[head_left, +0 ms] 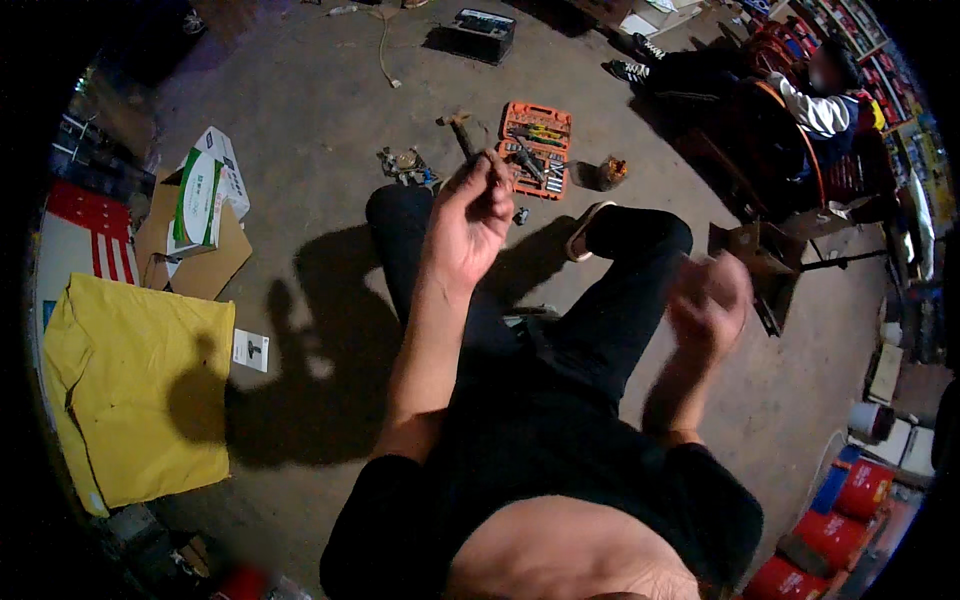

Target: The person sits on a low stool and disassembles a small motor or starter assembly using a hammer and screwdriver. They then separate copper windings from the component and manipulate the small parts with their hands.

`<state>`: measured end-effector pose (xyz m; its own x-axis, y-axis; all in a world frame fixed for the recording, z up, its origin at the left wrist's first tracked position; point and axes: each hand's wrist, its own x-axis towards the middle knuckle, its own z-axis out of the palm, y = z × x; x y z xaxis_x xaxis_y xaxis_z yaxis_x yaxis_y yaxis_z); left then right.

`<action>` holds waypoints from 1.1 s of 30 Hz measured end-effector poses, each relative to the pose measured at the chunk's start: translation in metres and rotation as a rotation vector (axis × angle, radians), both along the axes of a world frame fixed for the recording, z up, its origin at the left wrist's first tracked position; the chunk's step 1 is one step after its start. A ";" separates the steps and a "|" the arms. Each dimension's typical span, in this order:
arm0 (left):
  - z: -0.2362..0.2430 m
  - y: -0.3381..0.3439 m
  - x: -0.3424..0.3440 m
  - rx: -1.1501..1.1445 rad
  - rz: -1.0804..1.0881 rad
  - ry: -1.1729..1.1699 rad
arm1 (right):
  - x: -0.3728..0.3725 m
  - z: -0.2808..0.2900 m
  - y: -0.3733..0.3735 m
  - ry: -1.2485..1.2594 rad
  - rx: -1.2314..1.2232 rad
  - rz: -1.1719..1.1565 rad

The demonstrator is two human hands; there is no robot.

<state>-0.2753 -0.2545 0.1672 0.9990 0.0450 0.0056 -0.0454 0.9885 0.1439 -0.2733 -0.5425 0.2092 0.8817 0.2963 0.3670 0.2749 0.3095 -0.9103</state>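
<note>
My left hand is raised above my knees with its fingertips pinched together. What they hold, if anything, is too small to make out. Beyond those fingers lies a hammer on the floor, and just right of it an open orange tool case with sockets and pliers. A heap of small metal parts sits left of the hand. My right hand is lifted beside my right knee, its fingers smeared by motion. Nothing can be made out in it.
A clear container with orange bits stands right of the case. Farther off is a black box. At left are a green-and-white carton, cardboard and yellow cloth. Another person sits at far right; red cans stand lower right.
</note>
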 end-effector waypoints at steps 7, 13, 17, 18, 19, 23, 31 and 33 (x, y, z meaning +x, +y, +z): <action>0.008 -0.017 -0.019 0.251 0.046 -0.004 | 0.001 -0.011 0.095 0.341 -0.032 0.255; 0.005 -0.032 -0.012 0.288 0.006 -0.023 | -0.004 -0.005 0.091 0.433 0.020 0.212; 0.000 -0.040 -0.011 0.341 0.008 0.033 | -0.003 -0.009 0.087 0.375 0.017 0.164; 0.004 -0.044 -0.011 0.354 0.007 0.060 | -0.003 -0.010 0.086 0.347 0.016 0.139; 0.006 -0.046 -0.011 0.372 0.012 0.086 | -0.001 -0.011 0.085 0.340 0.007 0.126; 0.006 -0.049 -0.011 0.410 0.049 0.173 | 0.006 -0.017 0.079 0.309 -0.083 0.117; 0.030 -0.058 -0.019 1.182 0.481 0.222 | 0.038 -0.017 0.065 0.125 -0.321 0.014; 0.034 -0.061 -0.020 1.263 0.526 0.220 | 0.044 -0.012 0.062 0.049 -0.320 0.051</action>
<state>-0.2956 -0.3159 0.2010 0.8518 0.4954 0.1706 -0.2284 0.0581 0.9718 -0.2289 -0.4803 0.1972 0.8771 0.4343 0.2051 0.2194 0.0176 -0.9755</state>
